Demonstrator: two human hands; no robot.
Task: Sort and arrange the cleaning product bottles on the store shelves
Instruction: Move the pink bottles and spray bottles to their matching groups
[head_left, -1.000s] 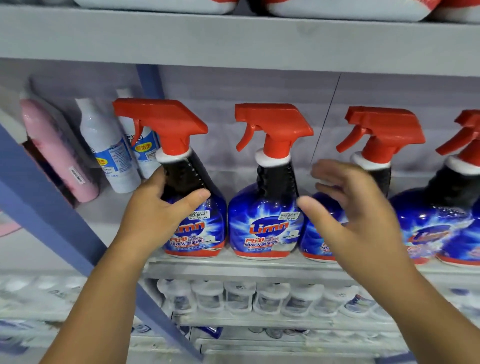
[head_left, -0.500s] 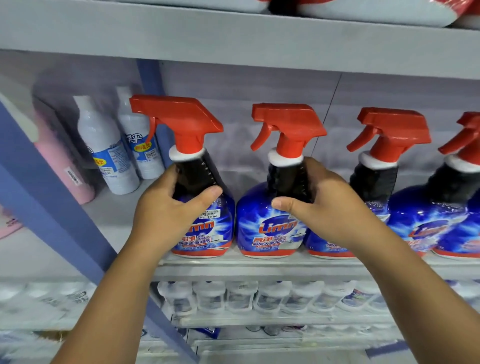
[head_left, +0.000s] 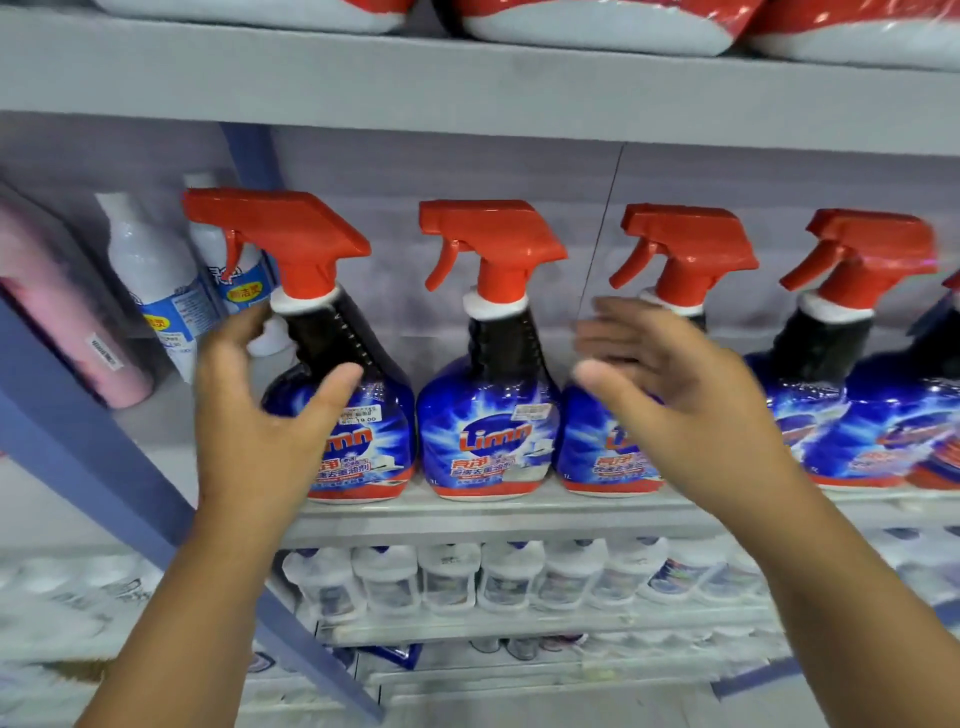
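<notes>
Several blue Limn spray bottles with red triggers stand in a row on the grey middle shelf (head_left: 493, 519). My left hand (head_left: 254, 426) is spread around the neck of the first spray bottle (head_left: 363, 421). Its thumb lies across the front and its fingers sit left of the neck, with a loose hold. The second spray bottle (head_left: 488, 431) stands free between my hands. My right hand (head_left: 680, 410) is blurred, with straight fingers. It hovers in front of the third spray bottle (head_left: 602, 462) and holds nothing. A fourth spray bottle (head_left: 826, 426) stands to the right.
Two white bottles (head_left: 156, 280) and a pink bottle (head_left: 67, 332) stand at the left of the shelf. A blue slanted post (head_left: 78, 447) crosses the left side. Red and white packs (head_left: 571, 26) lie on the upper shelf (head_left: 467, 78). Small white bottles (head_left: 467, 577) fill the shelf below.
My right hand has let go of the second bottle's neck and moved right, in front of the third bottle. My left hand has loosened around the first bottle.
</notes>
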